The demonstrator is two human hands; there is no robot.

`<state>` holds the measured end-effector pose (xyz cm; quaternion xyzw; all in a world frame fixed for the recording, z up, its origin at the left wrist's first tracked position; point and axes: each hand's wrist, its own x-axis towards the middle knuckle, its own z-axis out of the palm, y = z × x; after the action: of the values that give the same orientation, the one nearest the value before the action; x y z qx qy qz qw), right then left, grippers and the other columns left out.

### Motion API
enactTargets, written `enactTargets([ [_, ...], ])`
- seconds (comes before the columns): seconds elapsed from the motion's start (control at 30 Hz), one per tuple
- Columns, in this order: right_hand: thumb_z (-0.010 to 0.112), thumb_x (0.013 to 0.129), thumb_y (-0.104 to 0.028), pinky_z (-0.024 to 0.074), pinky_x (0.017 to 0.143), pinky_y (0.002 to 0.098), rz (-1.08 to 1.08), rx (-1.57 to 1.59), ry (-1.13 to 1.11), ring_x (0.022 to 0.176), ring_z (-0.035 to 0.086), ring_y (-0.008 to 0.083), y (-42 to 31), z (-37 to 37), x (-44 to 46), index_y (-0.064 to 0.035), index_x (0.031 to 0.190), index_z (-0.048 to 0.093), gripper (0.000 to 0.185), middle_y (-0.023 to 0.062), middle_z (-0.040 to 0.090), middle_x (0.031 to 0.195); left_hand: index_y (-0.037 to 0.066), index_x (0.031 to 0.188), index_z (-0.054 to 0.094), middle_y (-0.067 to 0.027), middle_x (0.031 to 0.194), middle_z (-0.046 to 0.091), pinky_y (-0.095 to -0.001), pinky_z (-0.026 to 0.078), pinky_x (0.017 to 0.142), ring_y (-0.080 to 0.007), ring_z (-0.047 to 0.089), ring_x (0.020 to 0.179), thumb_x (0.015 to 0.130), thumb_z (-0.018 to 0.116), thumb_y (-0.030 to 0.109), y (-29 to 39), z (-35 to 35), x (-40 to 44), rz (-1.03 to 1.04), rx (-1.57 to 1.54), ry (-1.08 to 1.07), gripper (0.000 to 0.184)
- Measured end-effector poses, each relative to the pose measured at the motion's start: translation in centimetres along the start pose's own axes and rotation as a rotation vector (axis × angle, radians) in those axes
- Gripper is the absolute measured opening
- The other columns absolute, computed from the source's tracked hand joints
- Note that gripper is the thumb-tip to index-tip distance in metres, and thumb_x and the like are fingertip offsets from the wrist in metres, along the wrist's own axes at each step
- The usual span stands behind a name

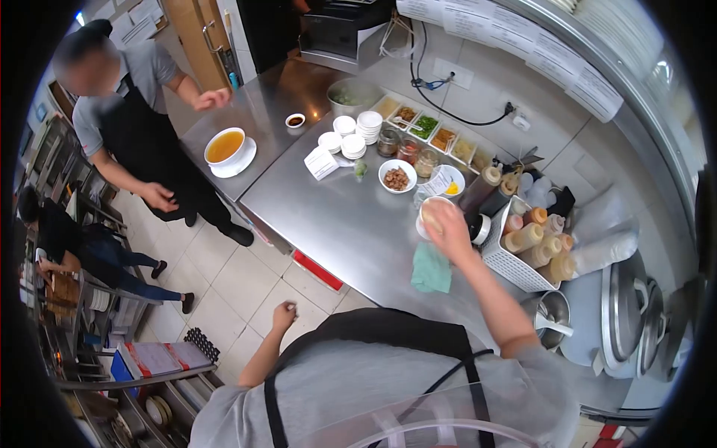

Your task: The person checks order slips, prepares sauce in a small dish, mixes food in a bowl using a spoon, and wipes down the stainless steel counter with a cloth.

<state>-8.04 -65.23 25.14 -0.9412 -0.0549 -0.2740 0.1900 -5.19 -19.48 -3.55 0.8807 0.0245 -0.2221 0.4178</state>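
The right hand (444, 225) bends its fingers over a pale thing (429, 215) (can't tell if held) by a white bowl (422, 230); the left hand (284, 316), curled, looks empty, off the front edge of the worktop (321, 205).

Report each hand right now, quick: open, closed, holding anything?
Left hand: curled closed, nothing visible in it.
Right hand: at a pale, round object, material unclear; whether it is gripped cannot be told.

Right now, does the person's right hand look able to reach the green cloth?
Probably yes: the green cloth lies on the counter close to the right hand, with nothing visible between, though I cannot tell whether that hand is empty.
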Motion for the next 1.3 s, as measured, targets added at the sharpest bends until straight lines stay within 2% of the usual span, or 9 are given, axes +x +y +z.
enactTargets([
  [0.07, 0.059, 0.075, -0.017, 0.0405, 0.082, 0.037, -0.024, 0.031, 0.083, 0.096, 0.05, 0.0288, 2.3, -0.1, 4.8, -0.0068, 0.096, 0.059, 0.024, 0.0121, 0.055, 0.1, 0.004, 0.084, 0.064, -0.0135, 0.068, 0.063, -0.0336, 0.048, 0.058, -0.0219, 0.062, 0.063, 0.071, 0.053, 0.018, -7.7, -0.6, -2.3, 0.016, 0.261, 0.187, 0.022],
  [0.17, 0.058, 0.075, -0.015, 0.0421, 0.08, 0.0367, 0.034, 0.01, 0.079, 0.093, 0.052, 0.0297, 7.1, 2.1, 11.8, -0.0063, 0.097, 0.058, 0.023, 0.0116, 0.055, 0.098, 0.002, 0.068, 0.06, -0.0147, 0.064, 0.061, -0.0364, 0.049, 0.053, -0.0233, 0.061, 0.059, 0.073, 0.054, 0.017, -19.8, -0.9, -7.3, -0.327, 0.539, 0.01, 0.017],
  [0.23, 0.057, 0.075, -0.016, 0.0422, 0.08, 0.037, 0.116, -0.021, 0.034, 0.093, 0.052, 0.0305, 10.1, 4.3, 15.6, -0.0073, 0.099, 0.058, 0.025, 0.0127, 0.056, 0.099, 0.002, 0.086, 0.054, -0.0149, 0.06, 0.058, -0.0329, 0.043, 0.035, -0.0232, 0.056, 0.044, 0.076, 0.047, 0.009, -18.9, -1.8, -14.2, -0.785, -0.293, 0.231, 0.013],
  [0.5, 0.059, 0.072, -0.022, 0.0429, 0.081, 0.0393, 0.487, -0.122, -0.16, 0.094, 0.054, 0.0328, 20.9, 16.2, 23.3, -0.0135, 0.113, 0.054, 0.042, 0.0186, 0.057, 0.102, 0.0, 0.086, 0.053, -0.0164, 0.061, 0.058, -0.0363, 0.044, 0.036, -0.0252, 0.056, 0.044, 0.075, 0.046, 0.009, -21.0, 6.5, -27.2, -1.034, -0.617, 0.434, 0.016],
  [0.7, 0.053, 0.071, -0.012, 0.0476, 0.072, 0.0402, 0.48, -0.371, -0.273, 0.084, 0.058, 0.0347, 21.7, 17.6, 25.5, 0.0023, 0.081, 0.061, 0.019, 0.0215, 0.06, 0.088, 0.0, 0.088, 0.056, -0.0143, 0.063, 0.059, -0.0347, 0.046, 0.039, -0.023, 0.057, 0.047, 0.074, 0.051, 0.013, -19.9, 9.6, -24.8, -0.861, -0.478, 0.182, 0.019],
  [0.87, 0.052, 0.073, -0.013, 0.0463, 0.075, 0.0411, 0.499, -0.367, -0.37, 0.088, 0.057, 0.0331, 18.7, 16.0, 24.8, 0.0009, 0.086, 0.06, 0.021, 0.0217, 0.059, 0.092, 0.001, 0.091, 0.056, -0.0123, 0.065, 0.059, -0.0312, 0.046, 0.043, -0.0205, 0.057, 0.05, 0.076, 0.053, 0.015, -18.9, 3.9, -17.3, -0.646, -0.211, 0.142, 0.021],
  [0.93, 0.05, 0.074, -0.011, 0.0463, 0.075, 0.0409, 0.473, -0.369, -0.327, 0.088, 0.057, 0.0328, 19.3, 16.4, 24.6, 0.0002, 0.087, 0.059, 0.02, 0.0212, 0.059, 0.093, 0.002, 0.093, 0.055, -0.0114, 0.066, 0.059, -0.0285, 0.046, 0.044, -0.019, 0.057, 0.051, 0.077, 0.053, 0.016, -8.9, -1.8, -15.3, -0.623, -0.241, 0.23, 0.021],
  [1.03, 0.041, 0.077, -0.007, 0.0475, 0.072, 0.0399, 0.362, -0.557, -0.309, 0.085, 0.058, 0.0318, 19.6, 14.8, 25.0, -0.0008, 0.085, 0.059, 0.021, 0.0185, 0.06, 0.087, 0.003, 0.096, 0.054, -0.011, 0.069, 0.059, -0.0277, 0.045, 0.042, -0.0186, 0.057, 0.05, 0.078, 0.052, 0.015, -10.0, -3.3, -12.2, -0.641, -0.526, 0.353, 0.022],
  [1.3, 0.045, 0.075, -0.006, 0.0477, 0.068, 0.0423, 0.481, -0.575, -0.249, 0.084, 0.058, 0.0322, 22.0, 11.1, 22.4, -0.0057, 0.089, 0.059, 0.02, 0.0171, 0.06, 0.088, 0.002, 0.095, 0.054, -0.0105, 0.068, 0.059, -0.0274, 0.045, 0.042, -0.0179, 0.057, 0.052, 0.077, 0.051, 0.013, -11.3, -0.7, -12.3, -0.607, -0.366, 0.155, 0.021],
])
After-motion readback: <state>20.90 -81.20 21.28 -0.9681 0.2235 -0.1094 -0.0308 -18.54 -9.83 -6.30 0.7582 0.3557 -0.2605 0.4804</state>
